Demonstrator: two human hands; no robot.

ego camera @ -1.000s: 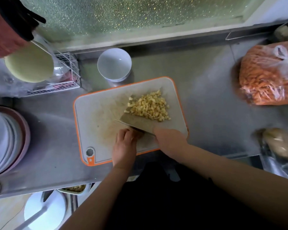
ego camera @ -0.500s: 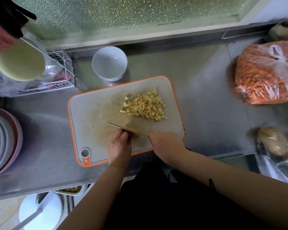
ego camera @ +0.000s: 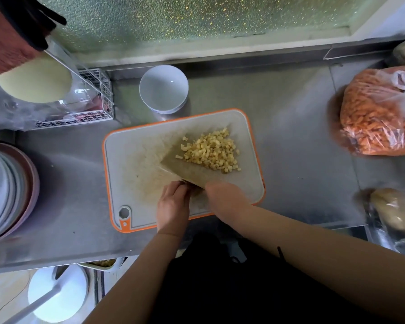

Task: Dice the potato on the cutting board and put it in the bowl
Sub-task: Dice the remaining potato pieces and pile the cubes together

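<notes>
Your right grip (ego camera: 225, 199) is clenched on the cleaver (ego camera: 187, 170), left grip (ego camera: 173, 204) curled beside it. The diced potato (ego camera: 212, 153), small pale-yellow cubes, sits piled just past the blade on the cutting board (ego camera: 131, 155); bowl (ego camera: 163, 88) beyond.

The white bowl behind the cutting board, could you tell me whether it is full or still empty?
Empty. The bowl shows only its bare white inside, and the diced potato lies heaped on the cutting board.

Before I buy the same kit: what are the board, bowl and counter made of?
Board: likely plastic, matte grey with an orange rim, stained where cut. Bowl: probably glazed ceramic, though melamine is possible; glossy white. Counter: stainless steel by its look, brushed grey with dull reflections.
</notes>
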